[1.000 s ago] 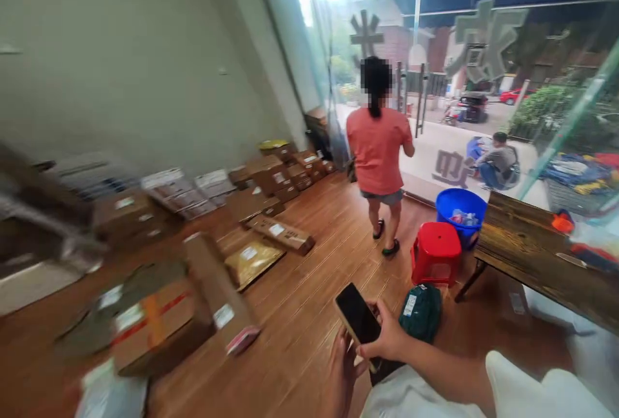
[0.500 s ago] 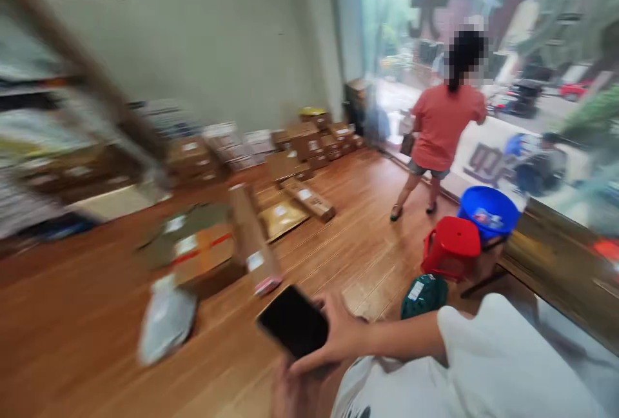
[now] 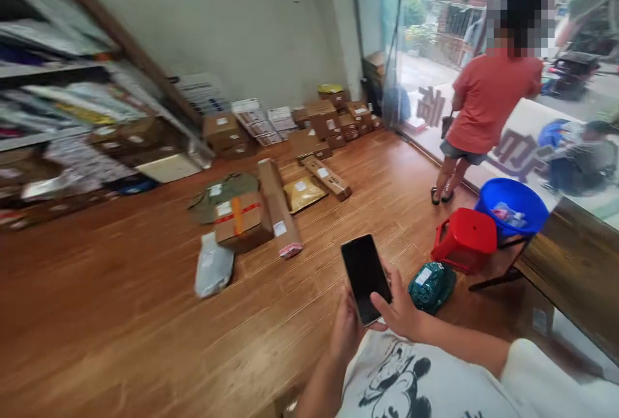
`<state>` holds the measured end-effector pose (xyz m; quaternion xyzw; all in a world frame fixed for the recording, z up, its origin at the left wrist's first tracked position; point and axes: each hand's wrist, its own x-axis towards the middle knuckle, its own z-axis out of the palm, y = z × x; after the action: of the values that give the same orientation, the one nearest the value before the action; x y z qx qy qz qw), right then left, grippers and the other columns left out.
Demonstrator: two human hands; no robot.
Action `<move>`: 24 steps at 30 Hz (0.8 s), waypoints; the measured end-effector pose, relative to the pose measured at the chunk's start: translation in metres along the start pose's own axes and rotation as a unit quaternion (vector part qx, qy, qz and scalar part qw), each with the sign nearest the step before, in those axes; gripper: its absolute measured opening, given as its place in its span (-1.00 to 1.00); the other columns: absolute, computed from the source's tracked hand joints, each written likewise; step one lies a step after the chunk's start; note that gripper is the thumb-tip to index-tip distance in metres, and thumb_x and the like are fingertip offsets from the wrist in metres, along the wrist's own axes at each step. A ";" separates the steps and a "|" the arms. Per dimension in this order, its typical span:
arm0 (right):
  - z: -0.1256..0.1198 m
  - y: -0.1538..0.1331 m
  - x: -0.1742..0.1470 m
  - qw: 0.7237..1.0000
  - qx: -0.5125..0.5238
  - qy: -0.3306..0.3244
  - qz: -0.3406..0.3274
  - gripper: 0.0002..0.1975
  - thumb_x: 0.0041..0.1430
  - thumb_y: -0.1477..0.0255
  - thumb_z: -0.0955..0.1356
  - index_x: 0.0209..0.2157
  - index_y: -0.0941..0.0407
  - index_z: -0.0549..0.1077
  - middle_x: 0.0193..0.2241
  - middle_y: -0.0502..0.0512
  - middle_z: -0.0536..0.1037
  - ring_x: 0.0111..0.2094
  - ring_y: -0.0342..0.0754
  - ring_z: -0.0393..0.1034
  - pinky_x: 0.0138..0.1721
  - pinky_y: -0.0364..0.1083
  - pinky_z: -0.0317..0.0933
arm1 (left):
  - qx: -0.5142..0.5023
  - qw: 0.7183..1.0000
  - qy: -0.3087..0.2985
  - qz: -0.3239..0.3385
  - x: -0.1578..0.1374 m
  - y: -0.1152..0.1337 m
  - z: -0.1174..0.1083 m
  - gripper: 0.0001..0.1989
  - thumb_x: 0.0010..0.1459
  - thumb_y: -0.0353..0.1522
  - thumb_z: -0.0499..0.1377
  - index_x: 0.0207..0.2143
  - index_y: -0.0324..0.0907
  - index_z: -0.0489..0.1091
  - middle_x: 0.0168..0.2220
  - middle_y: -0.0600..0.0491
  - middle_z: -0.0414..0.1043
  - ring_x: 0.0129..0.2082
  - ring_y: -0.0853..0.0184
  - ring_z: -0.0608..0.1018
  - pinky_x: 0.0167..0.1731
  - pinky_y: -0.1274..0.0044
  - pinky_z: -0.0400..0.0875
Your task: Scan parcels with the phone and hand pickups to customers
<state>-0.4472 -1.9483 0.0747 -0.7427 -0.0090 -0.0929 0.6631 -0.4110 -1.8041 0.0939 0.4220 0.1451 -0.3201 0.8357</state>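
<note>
A smartphone (image 3: pixel 363 273) with a dark screen is held upright in front of my chest. My left hand (image 3: pixel 345 322) wraps its lower left side, with the fingers partly hidden behind it. Along the right edge, my right hand (image 3: pixel 400 308) grips the phone too, its thumb lying over the lower part of the screen. Close to my right forearm, a dark green plastic parcel (image 3: pixel 432 289) with a white label lies on the floor.
Parcels, including a taped carton (image 3: pixel 244 224), a long box (image 3: pixel 278 205) and a grey bag (image 3: pixel 213 266), lie on the wooden floor. A red stool (image 3: pixel 467 237), a blue basin (image 3: pixel 512 202) and a wooden table (image 3: pixel 575 257) are at right. A person (image 3: pixel 491 102) stands by the glass.
The view has shifted, so the room's things sit differently. The phone has turned more upright, and my left hand has come into clearer view on its left side. My right thumb now lies over the screen.
</note>
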 end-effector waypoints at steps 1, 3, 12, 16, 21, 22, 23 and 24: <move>-0.005 0.001 0.004 1.000 -0.002 -0.003 0.001 -0.29 0.31 0.02 0.31 0.31 0.10 0.09 0.22 0.39 0.37 0.27 0.18 0.28 0.30 0.21 0.12 | -0.015 1.000 -0.009 0.002 0.001 0.001 0.010 -0.37 0.27 -0.06 0.15 0.35 0.05 0.22 0.23 0.02 0.44 0.18 0.00 0.50 -0.02 0.24 0.60; -0.014 0.000 0.016 1.000 0.018 -0.019 0.003 -0.27 0.28 0.00 0.33 0.31 0.08 0.11 0.23 0.36 0.38 0.28 0.17 0.27 0.30 0.19 0.12 | -0.024 0.999 -0.022 0.006 0.004 0.006 0.024 -0.37 0.27 -0.05 0.17 0.35 0.08 0.21 0.24 0.00 0.43 0.10 -0.01 0.56 -0.25 0.31 0.68; -0.046 -0.001 0.104 0.939 0.209 -0.225 0.158 -0.28 -0.05 0.05 0.55 0.11 0.02 0.40 -0.05 0.14 0.60 0.02 0.12 0.50 0.01 0.09 0.38 | -0.085 0.995 0.000 0.057 0.026 0.019 0.028 -0.43 0.28 -0.03 0.17 0.31 0.10 0.29 0.25 -0.02 0.42 0.00 0.04 0.60 -0.46 0.45 0.64; -0.033 0.004 0.133 0.921 0.193 -0.293 0.172 -0.36 -0.20 0.18 0.62 -0.05 0.06 0.50 -0.16 0.07 0.61 -0.07 0.06 0.50 -0.02 0.03 0.37 | -0.084 0.992 0.035 0.085 0.022 0.027 0.031 -0.30 0.23 0.00 0.21 0.35 0.02 0.23 0.28 -0.11 0.37 -0.01 -0.03 0.61 -0.46 0.40 0.64; 0.001 0.007 0.146 0.917 0.164 -0.282 0.231 -0.52 0.06 -0.08 0.42 -0.34 0.08 0.50 -0.56 -0.07 0.42 -0.51 -0.09 0.31 -0.42 -0.08 0.33 | -0.144 0.974 0.095 0.149 0.017 0.030 0.026 -0.23 0.17 0.01 0.27 0.35 -0.02 0.22 0.29 -0.06 0.37 0.21 -0.04 0.47 0.02 0.22 0.57; 0.007 0.006 0.146 0.916 0.164 -0.281 0.236 -0.50 0.11 -0.11 0.36 -0.38 0.08 0.49 -0.58 -0.07 0.39 -0.52 -0.09 0.29 -0.43 -0.09 0.31 | -0.155 0.969 0.100 0.163 0.017 0.030 0.024 -0.24 0.19 0.00 0.26 0.36 -0.02 0.21 0.30 -0.05 0.36 0.25 -0.03 0.43 0.08 0.21 0.53; 0.013 0.006 0.146 0.915 0.164 -0.282 0.237 -0.50 0.14 -0.10 0.34 -0.38 0.08 0.48 -0.56 -0.06 0.41 -0.49 -0.07 0.31 -0.41 -0.09 0.32 | -0.162 0.966 0.103 0.173 0.016 0.030 0.023 -0.25 0.22 -0.01 0.23 0.37 -0.03 0.19 0.31 -0.05 0.35 0.28 -0.03 0.39 0.13 0.20 0.49; 0.017 0.005 0.145 0.914 0.167 -0.285 0.235 -0.53 0.14 -0.07 0.34 -0.34 0.07 0.49 -0.52 -0.04 0.45 -0.43 -0.05 0.35 -0.34 -0.08 0.34 | -0.166 0.964 0.107 0.177 0.015 0.031 0.023 -0.28 0.26 -0.03 0.20 0.38 -0.05 0.17 0.31 -0.05 0.34 0.29 -0.02 0.38 0.16 0.21 0.46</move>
<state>-0.3018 -1.9475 0.0901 -0.5969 -0.0381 0.2847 0.7491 -0.3799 -1.8147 0.1193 0.3278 0.2081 -0.0911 0.9170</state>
